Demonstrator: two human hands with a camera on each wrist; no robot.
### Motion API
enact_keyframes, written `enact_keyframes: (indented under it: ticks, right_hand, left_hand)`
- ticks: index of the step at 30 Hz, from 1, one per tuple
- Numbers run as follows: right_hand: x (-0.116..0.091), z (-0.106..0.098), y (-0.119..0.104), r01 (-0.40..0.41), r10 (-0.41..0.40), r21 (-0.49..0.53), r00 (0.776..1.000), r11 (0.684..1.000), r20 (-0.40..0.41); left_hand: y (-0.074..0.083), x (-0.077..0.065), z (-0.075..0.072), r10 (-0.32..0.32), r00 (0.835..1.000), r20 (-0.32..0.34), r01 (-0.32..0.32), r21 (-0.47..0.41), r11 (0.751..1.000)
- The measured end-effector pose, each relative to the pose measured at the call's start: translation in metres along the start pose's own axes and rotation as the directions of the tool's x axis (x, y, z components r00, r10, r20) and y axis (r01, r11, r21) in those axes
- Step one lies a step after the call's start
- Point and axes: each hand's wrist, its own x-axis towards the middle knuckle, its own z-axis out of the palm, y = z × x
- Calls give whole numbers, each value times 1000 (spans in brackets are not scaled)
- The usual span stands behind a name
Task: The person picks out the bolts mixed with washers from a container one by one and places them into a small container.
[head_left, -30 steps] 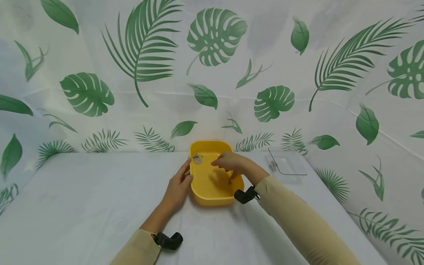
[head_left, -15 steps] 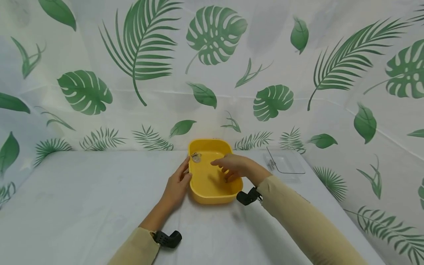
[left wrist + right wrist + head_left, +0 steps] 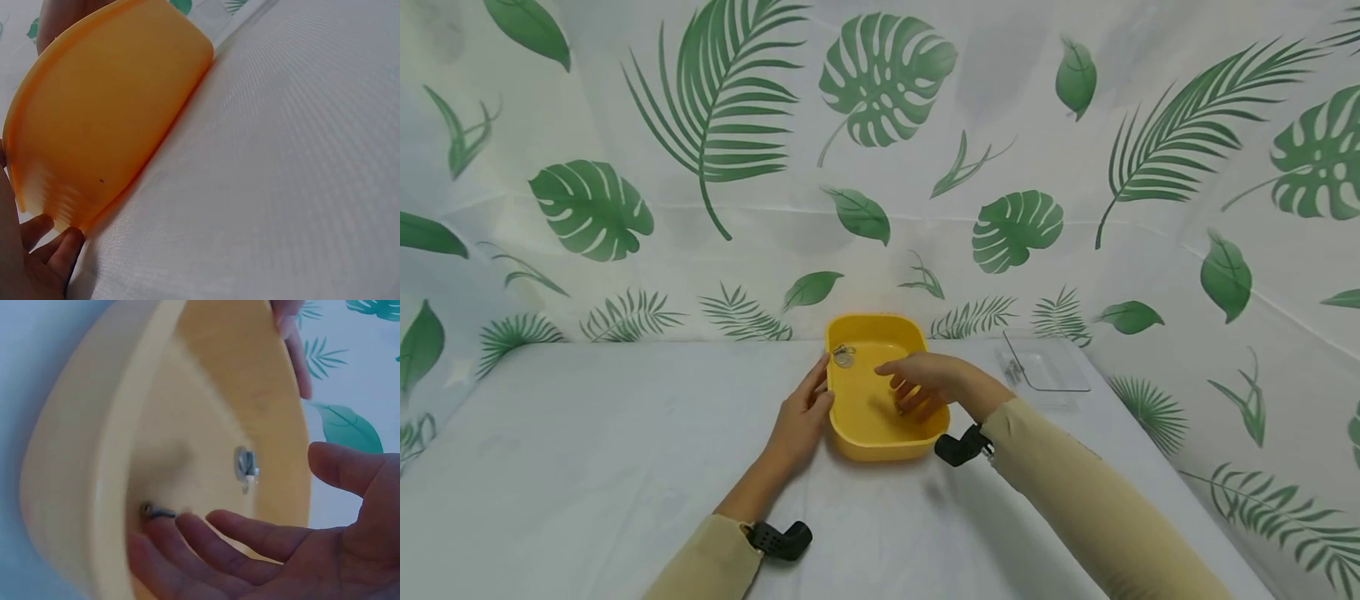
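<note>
A yellow plastic basin [image 3: 880, 433] stands on the white cloth. My left hand [image 3: 796, 429] rests along its left outer wall, thumb near the rim; in the left wrist view the bent fingertips [image 3: 69, 247] touch the outer wall low down. My right hand [image 3: 932, 383] reaches inside over the right rim, with its fingers loosely bent. At its fingertips, a small metal bolt-like piece [image 3: 153, 510] lies on the basin floor, partly hidden in the head view. Small silvery metal pieces [image 3: 844, 357], one a round disc, lie by the basin's left wall.
A clear plastic box [image 3: 1048, 371] stands at the right, behind my right arm, with small metal pieces [image 3: 1016, 372] at its left side. A leaf-print cloth [image 3: 865, 217] hangs behind the table.
My right fingers have shifted left across the basin floor, and the small bolt-like piece has moved left with them. My left hand and the basin stay in place.
</note>
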Motion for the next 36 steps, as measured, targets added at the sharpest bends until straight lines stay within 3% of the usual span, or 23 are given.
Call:
enact_keyframes:
  ticks: [3,8,19,28,36]
  right_hand:
    - [1,2,0,-25,24,33,1000,999,10]
    - [3,1,6,-46,38,174,998,984,50]
    - [10,8,14,-38,1,350,994,936,105]
    - [14,23,15,17,-91,387,980,922,174]
    - [18,39,10,71,-159,406,969,911,188]
  left_hand:
    - [1,0,0,-2,1000,0,2,3,1000]
    - [1,-1,1,3,1000,-4,-3,10,1000]
    - [1,0,1,13,1000,-9,-13,17,1000]
    - [4,-2,1,9,1000,-13,-9,-1,1000]
    - [1,0,2,7,1000,-20,-6,21,1000]
